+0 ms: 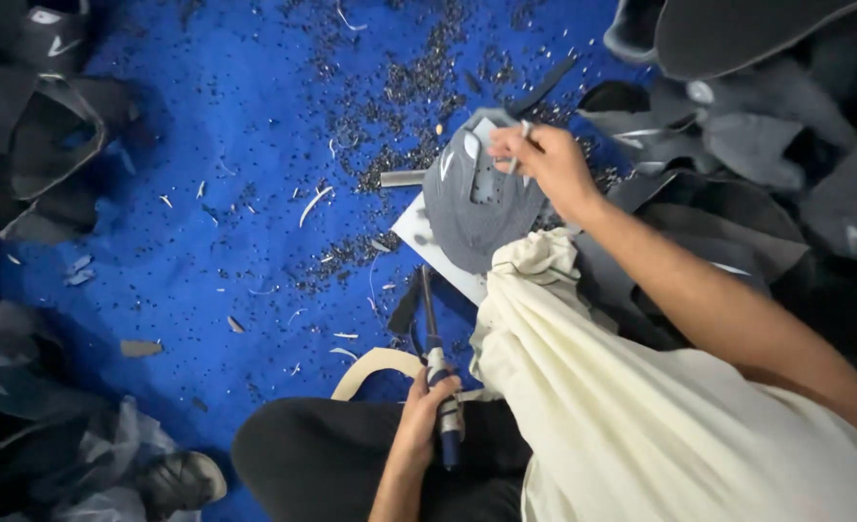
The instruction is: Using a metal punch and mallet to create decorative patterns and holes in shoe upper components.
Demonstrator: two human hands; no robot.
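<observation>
Nearest the lens we note a cream-coloured garment filling the lower right, its cloth bunched up toward the work. Beside it, low in the view, the left hand is wrapped tight around the handle of a tool, a slim dark shaft with a blue and silver grip, the shaft running up and away over the blue floor covering. Dark trousers sit under that hand. The right hand, arm stretched forward, pinches the upper edge of a grey shoe upper piece between fingers and thumb; the piece lies just above the centre of the view, resting on a white board with its lower edge against the bunched cloth. The two hands are well apart, one low, one high. A curved beige strip lies near the left hand. Black punchings and pale slivers are scattered thickly over the floor covering, densest above the grey piece. Stacks of dark cut shoe pieces crowd the right side, and more dark pieces heap along the left edge. A crumpled plastic bag sits at the lower left.
</observation>
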